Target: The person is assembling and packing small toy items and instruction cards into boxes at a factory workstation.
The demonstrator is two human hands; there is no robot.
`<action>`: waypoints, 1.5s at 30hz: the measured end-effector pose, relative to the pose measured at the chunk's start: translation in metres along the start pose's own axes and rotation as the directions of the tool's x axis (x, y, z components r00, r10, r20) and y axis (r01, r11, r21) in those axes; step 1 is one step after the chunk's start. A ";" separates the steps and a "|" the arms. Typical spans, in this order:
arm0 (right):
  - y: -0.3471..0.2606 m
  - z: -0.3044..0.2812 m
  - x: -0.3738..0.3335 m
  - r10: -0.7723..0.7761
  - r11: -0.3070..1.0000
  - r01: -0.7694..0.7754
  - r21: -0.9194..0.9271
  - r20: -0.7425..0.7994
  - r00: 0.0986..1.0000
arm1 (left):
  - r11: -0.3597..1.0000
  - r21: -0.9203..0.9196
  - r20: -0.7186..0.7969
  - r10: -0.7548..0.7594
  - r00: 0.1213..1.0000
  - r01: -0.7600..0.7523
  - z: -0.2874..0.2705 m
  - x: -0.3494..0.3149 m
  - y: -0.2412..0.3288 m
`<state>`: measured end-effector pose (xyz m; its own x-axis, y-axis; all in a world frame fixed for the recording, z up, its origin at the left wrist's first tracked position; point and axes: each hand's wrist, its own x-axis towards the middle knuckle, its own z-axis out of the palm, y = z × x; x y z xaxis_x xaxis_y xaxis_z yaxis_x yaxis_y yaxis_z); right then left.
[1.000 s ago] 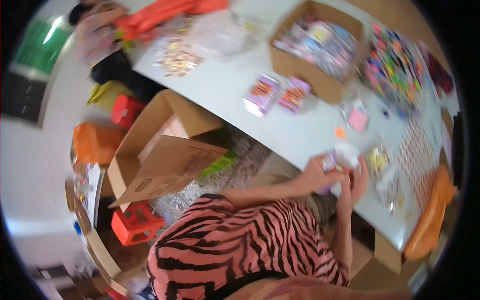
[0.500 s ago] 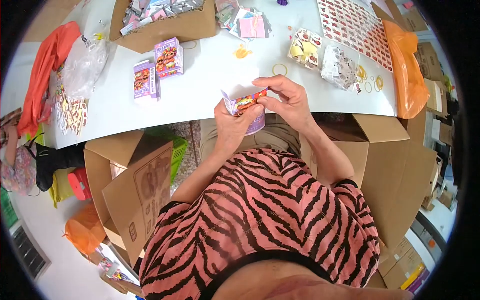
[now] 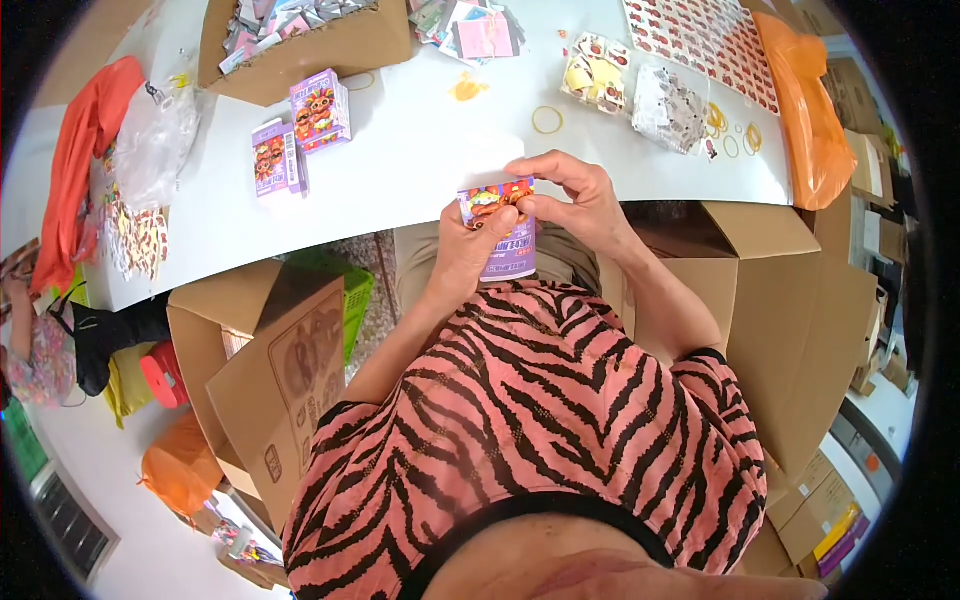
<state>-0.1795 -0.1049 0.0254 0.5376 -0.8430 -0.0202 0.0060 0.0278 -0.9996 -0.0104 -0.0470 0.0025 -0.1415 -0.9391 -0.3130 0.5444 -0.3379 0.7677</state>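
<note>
Between my two hands, at the table's near edge, is a small purple printed carton (image 3: 512, 262) with cartoon figures on it. My left hand (image 3: 462, 252) is closed on its left side, thumb across the front. At the upper right corner my right hand (image 3: 572, 195) pinches the carton between thumb and fingers. The carton's back and whatever may be inside are hidden. Two groups of matching purple cartons lie on the table to the left: a stack (image 3: 320, 112) and, just nearer me, another carton (image 3: 275, 160).
A cardboard box (image 3: 310, 68) of small packets stands at the far left, beside loose cards (image 3: 485, 38). Rubber bands (image 3: 547, 120), bagged pieces (image 3: 668, 110), a sticker sheet (image 3: 705, 50) and an orange bag (image 3: 800, 110) lie rightward. Open cartons (image 3: 790, 310) flank me below the table.
The carton's flared left flap has swung in, and its printed front now faces up more flatly. My left hand has shifted slightly right. The table appears slightly higher in view.
</note>
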 end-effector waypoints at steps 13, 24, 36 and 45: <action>0.008 -0.001 -0.036 0.253 0.967 -0.247 0.064 -0.112 0.961 | 0.853 0.458 0.075 0.243 0.967 -0.250 -0.011 -0.024 -0.010; -0.012 -0.001 -0.054 0.200 0.968 -0.205 -0.147 -0.049 0.979 | 0.737 0.640 0.190 0.122 0.974 -0.218 -0.017 -0.032 -0.008; -0.019 0.008 -0.021 -0.246 0.941 0.190 -0.279 -0.181 0.952 | 0.897 0.415 0.157 0.096 0.983 -0.154 0.015 -0.003 0.032; -0.043 -0.004 -0.006 -0.147 0.947 0.094 -0.307 -0.154 0.977 | 0.881 0.430 0.165 0.140 0.976 -0.199 0.015 0.006 0.025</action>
<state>-0.1861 -0.1035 0.0688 0.3942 -0.9106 0.1244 -0.2024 -0.2180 -0.9547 -0.0098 -0.0618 0.0280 -0.1981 -0.9744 -0.1063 0.1518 -0.1377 0.9788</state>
